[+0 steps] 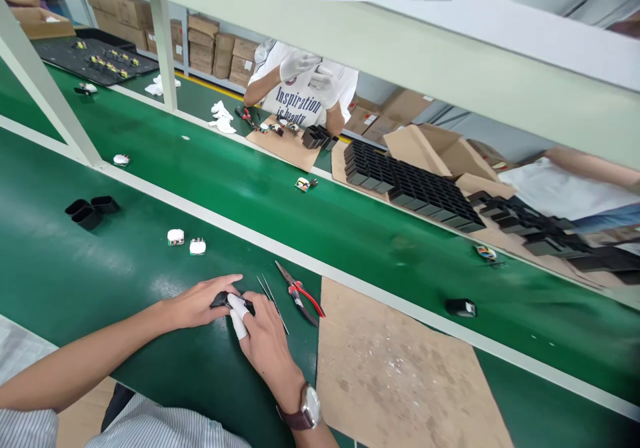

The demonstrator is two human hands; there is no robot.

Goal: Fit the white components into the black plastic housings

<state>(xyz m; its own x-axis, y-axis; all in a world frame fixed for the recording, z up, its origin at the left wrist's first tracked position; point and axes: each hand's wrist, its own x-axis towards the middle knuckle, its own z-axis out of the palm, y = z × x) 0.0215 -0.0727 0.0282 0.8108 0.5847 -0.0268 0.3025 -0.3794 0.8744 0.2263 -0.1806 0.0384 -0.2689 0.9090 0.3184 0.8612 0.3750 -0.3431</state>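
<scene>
Low on the green bench, a small black plastic case (221, 299) sits between my two hands. My left hand (204, 300) grips its left end, with the index finger stretched out beyond it. From the other side my right hand (264, 328) presses on the case, white covers on two of its fingertips. Much of the case is hidden under the fingers. Just right of my right hand lie metal tweezers (273, 304) and red-and-black needle-nose pliers (301, 293). Beyond my left hand are two small circuit boards with white tops, one left (175, 237) and one right (197, 247).
Several open black cases (87, 216) stand at left. A stained brown board (395, 368) lies at right. Parts rest on the green conveyor (240, 188), including a black case (461, 308). Across it, a person in white gloves (325, 78) works near rows of black cases (410, 185). A frame post (55, 81) rises left.
</scene>
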